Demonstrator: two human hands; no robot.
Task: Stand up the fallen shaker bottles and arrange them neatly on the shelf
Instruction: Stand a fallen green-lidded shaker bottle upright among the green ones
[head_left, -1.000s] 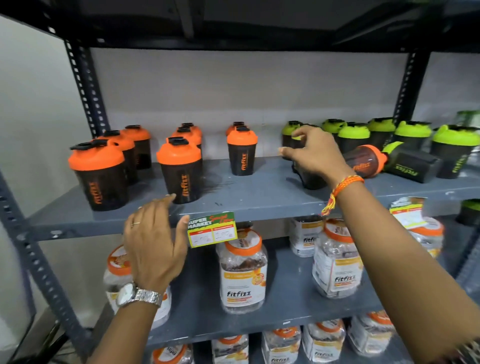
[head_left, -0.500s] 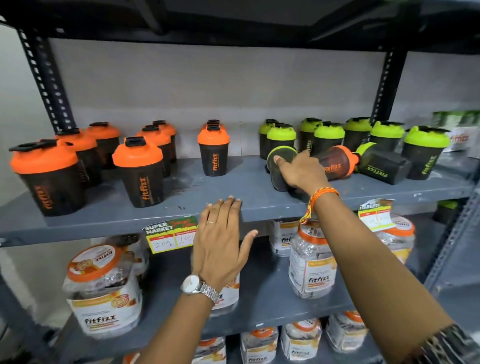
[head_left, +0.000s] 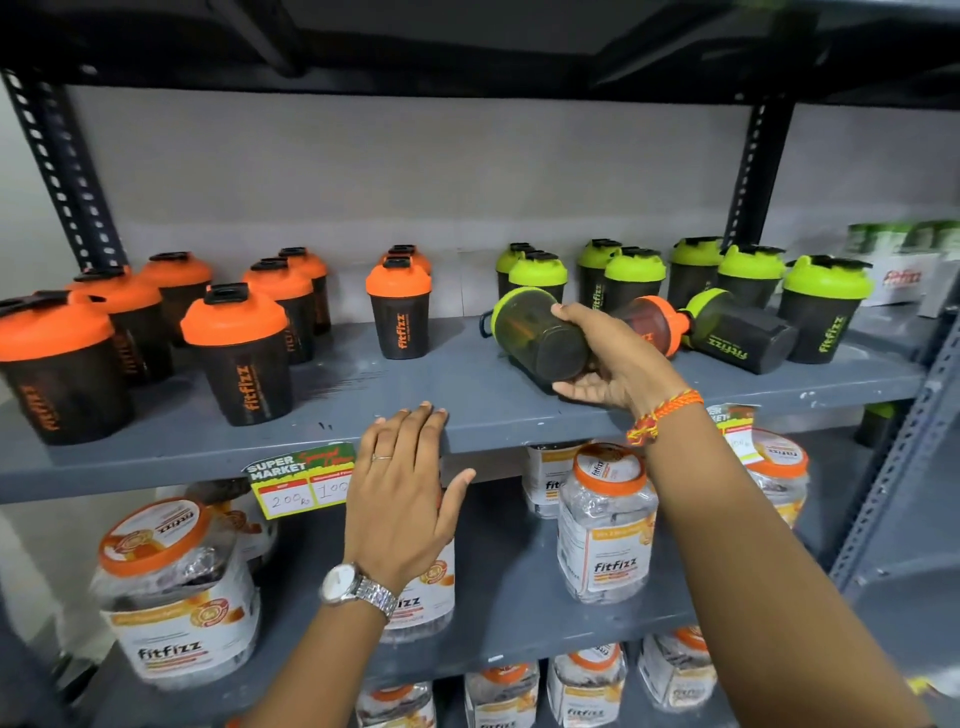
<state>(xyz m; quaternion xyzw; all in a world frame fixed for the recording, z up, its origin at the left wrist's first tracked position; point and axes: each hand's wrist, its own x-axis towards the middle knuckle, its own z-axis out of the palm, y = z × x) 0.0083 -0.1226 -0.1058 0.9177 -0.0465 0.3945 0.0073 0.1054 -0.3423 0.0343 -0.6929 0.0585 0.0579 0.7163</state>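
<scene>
On the grey shelf (head_left: 457, 384) my right hand (head_left: 613, 364) grips a green-lidded shaker bottle (head_left: 535, 332) lying tilted on its side, base toward me. Behind it two more lie fallen: an orange-lidded shaker (head_left: 649, 322) and a green-lidded shaker (head_left: 737, 338). Several orange-lidded shakers (head_left: 236, 353) stand upright on the left, several green-lidded ones (head_left: 826, 306) upright at the back right. My left hand (head_left: 405, 493) rests flat, fingers spread, against the shelf's front edge and holds nothing.
Price tags (head_left: 298, 480) hang on the shelf's front edge. Clear jars with orange lids (head_left: 605, 525) fill the shelf below. Black perforated uprights (head_left: 748, 171) stand behind the bottles, and another rack (head_left: 904, 447) is at the right.
My right hand has tipped the green-lidded shaker further, so its base faces me and it sits higher off the shelf. My left hand stays on the shelf edge.
</scene>
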